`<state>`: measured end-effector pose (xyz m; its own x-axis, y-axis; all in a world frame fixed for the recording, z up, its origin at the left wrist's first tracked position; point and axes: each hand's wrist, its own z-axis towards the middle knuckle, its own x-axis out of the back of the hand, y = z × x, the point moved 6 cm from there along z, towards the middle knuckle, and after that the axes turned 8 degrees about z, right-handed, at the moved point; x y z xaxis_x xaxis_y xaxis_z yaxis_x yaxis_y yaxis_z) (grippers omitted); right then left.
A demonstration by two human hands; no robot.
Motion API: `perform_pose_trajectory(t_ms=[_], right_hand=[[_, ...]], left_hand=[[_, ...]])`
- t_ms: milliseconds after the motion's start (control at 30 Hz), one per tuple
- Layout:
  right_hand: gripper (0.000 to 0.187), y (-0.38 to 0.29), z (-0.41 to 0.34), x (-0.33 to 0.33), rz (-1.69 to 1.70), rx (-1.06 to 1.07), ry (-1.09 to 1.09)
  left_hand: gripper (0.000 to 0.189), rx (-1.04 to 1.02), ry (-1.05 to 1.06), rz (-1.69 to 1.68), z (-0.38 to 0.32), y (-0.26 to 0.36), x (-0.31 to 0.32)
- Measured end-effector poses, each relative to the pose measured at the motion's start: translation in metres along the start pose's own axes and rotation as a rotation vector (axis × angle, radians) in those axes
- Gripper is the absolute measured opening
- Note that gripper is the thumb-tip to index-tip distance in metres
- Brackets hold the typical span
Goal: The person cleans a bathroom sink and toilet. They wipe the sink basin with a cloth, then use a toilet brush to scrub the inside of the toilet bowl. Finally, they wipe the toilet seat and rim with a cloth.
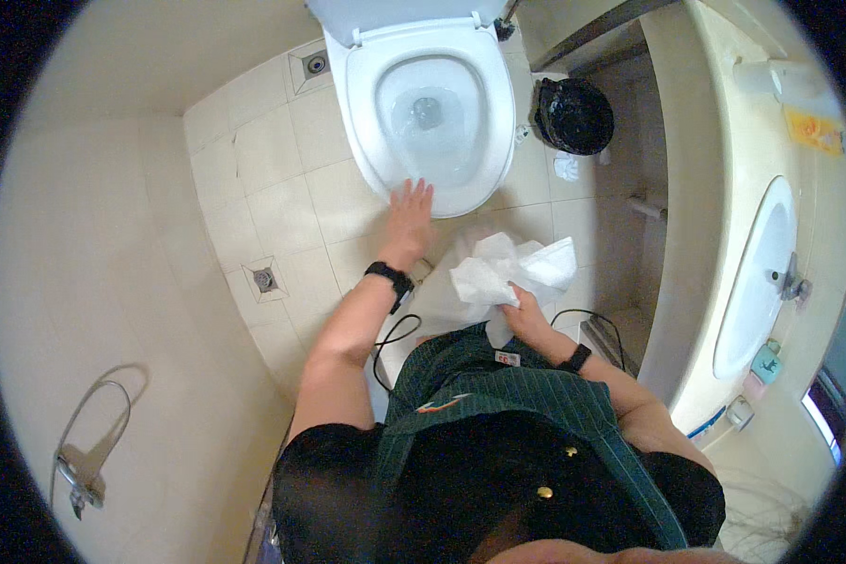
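Observation:
My left hand (407, 227) is held over the front rim of a white toilet (502, 106), fingers stretched out and nothing in them. Whether it touches the seat cannot be told. The toilet lid (409, 13) is raised, and water stands in the bowl. In front of my apron (507, 395), my right hand (530, 319) grips a crumpled bunch of white paper towel or cloth (500, 268). A blurred, whitish translucent sheet hangs beside and below that bunch. Dark bands circle both wrists.
A lined black bin (579, 116) stands right of the toilet, with crumpled tissue (566, 166) beside it. Two floor drains (316, 65) (263, 279) lie left. A sink (756, 282) is at right, a shower hose (77, 423) at left. Black cord (402, 328) loops near my legs.

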<state>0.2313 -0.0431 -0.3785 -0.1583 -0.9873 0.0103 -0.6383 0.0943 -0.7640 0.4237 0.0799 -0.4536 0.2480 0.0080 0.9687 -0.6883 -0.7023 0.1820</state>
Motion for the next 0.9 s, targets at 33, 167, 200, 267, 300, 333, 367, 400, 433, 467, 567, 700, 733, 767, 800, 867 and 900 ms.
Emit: perform_pose_trajectory(t_ms=[33, 167, 200, 267, 300, 333, 367, 400, 433, 467, 567, 700, 733, 767, 800, 867, 900], right_hand=[[0.03, 0.003, 0.002, 0.007, -0.014, 0.063, 0.032], [0.027, 0.0, -0.004, 0.06, -0.09, -0.005, 0.262], [0.024, 0.006, -0.002, 0.076, 0.096, 0.012, 0.299], [0.023, 0.005, -0.007, 0.088, 0.067, 0.116, 0.34], [0.023, 0.013, -0.009, 0.098, 0.091, 0.105, 0.37], [0.024, 0.016, -0.007, 0.099, 0.084, 0.043, 0.369], [0.024, 0.018, -0.005, 0.099, 0.067, -0.022, 0.362], [0.024, 0.014, -0.001, 0.099, 0.076, -0.022, 0.361], [0.024, 0.008, 0.001, 0.103, 0.064, -0.017, 0.421], [0.025, 0.002, 0.004, 0.108, 0.05, -0.007, 0.478], [0.027, -0.01, 0.027, 0.12, 0.026, 0.098, 0.604], [0.034, -0.06, 0.063, 0.093, 0.547, -0.067, 0.462], [0.034, -0.065, 0.07, 0.076, 0.564, -0.068, 0.467], [0.036, -0.061, 0.074, 0.067, 0.664, -0.11, 0.303], [0.038, -0.059, 0.074, 0.05, 0.782, -0.15, 0.149], [0.039, -0.029, 0.092, 0.004, 0.925, -0.329, 0.216], [0.04, -0.025, 0.09, -0.008, 0.876, -0.472, 0.252]], left_hand=[[0.073, -0.051, 0.002, 0.041, 0.009, 0.009, -0.008], [0.067, -0.045, -0.354, 0.35, 0.03, 0.023, -0.043], [0.067, -0.061, -0.362, 0.359, 0.03, 0.026, -0.04], [0.062, -0.086, -0.369, 0.348, 0.033, 0.029, -0.02], [0.063, -0.167, -0.393, 0.291, 0.039, 0.047, 0.037], [0.063, -0.163, -0.397, 0.31, 0.038, 0.04, 0.067], [0.065, -0.173, -0.34, 0.28, 0.036, 0.037, 0.09], [0.067, -0.197, -0.282, 0.246, 0.037, 0.035, 0.111], [0.067, -0.2, -0.286, 0.252, 0.036, 0.031, 0.13], [0.067, -0.219, -0.168, 0.207, 0.038, 0.029, 0.159], [0.058, -0.222, 0.107, 0.162, 0.067, 0.006, 0.243], [0.051, -0.101, 0.444, 0.553, 0.149, -0.051, 0.335], [0.052, -0.155, 0.586, 0.678, 0.168, -0.066, 0.356], [0.052, -0.2, 0.733, 0.77, 0.188, -0.066, 0.362], [0.06, -0.195, 0.677, 0.644, 0.215, -0.077, 0.366], [0.068, -0.197, 0.626, 0.556, 0.245, -0.1, 0.397], [0.067, -0.174, 0.637, 0.496, 0.26, -0.109, 0.403]])
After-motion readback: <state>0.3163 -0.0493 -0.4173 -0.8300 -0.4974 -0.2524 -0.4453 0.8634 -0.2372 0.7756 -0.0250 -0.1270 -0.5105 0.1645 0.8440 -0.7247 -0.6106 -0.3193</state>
